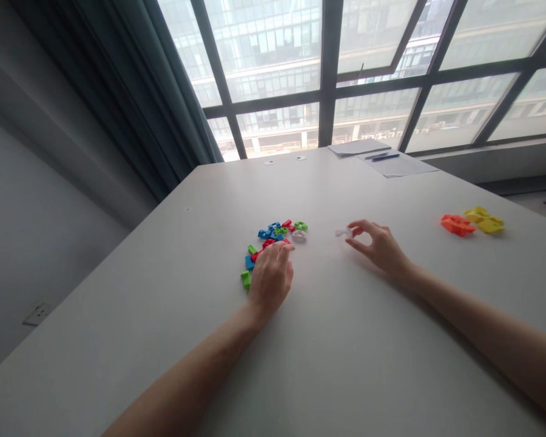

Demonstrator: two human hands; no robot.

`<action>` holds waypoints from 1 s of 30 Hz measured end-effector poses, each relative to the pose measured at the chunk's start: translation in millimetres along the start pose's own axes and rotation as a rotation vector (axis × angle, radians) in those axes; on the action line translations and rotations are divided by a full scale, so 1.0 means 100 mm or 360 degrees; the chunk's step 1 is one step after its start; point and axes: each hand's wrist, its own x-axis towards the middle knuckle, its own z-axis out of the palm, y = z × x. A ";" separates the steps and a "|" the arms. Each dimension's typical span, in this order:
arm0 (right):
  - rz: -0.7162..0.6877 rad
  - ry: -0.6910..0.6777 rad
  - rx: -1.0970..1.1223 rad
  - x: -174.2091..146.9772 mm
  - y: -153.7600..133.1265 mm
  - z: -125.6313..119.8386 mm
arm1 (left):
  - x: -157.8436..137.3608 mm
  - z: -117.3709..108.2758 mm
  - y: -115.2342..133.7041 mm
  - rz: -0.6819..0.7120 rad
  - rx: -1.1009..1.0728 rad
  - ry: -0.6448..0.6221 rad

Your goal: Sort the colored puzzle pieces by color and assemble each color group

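A mixed heap of small plastic pieces, blue point(264, 234), red point(288, 225) and green point(301, 226), lies on the white table point(327, 340). My left hand point(273, 273) rests over the heap's near right side, its fingers loosely curved and a little apart, covering some red pieces. Whether its fingertips touch a piece I cannot tell. Off to the right, my right hand point(377, 246) pinches a small white plastic piece point(343, 233) between thumb and fingers, just above the tabletop. Another whitish piece point(299, 236) lies at the heap's right edge, between the two hands.
Orange pieces point(457, 225) and yellow pieces point(485, 220) form separate groups at the far right. Paper sheets point(398, 165) with pens point(385, 157) lie at the back edge. Windows stand behind the table, a dark curtain point(131, 79) at the left.
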 end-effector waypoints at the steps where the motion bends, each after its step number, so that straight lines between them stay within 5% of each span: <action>1: 0.0063 0.0043 -0.0031 0.02 0.09 -0.02 | 0.00 0.01 -0.01 -0.0036 0.0051 -0.0011; 5: 0.0223 0.0009 -0.0228 0.04 0.27 -0.03 | -0.01 0.05 -0.05 -0.0140 0.0159 -0.0095; 16: 0.0199 -0.0176 -0.0347 0.00 0.20 0.01 | -0.01 0.06 -0.06 -0.0191 -0.0151 -0.0131; 25: 0.0176 -0.0196 -0.0338 -0.01 0.21 0.02 | -0.01 0.04 0.00 0.0054 -0.0330 -0.0012; 30: 0.0099 -0.0032 -0.0208 0.01 0.12 -0.01 | -0.01 0.02 0.02 0.0214 -0.0510 -0.0003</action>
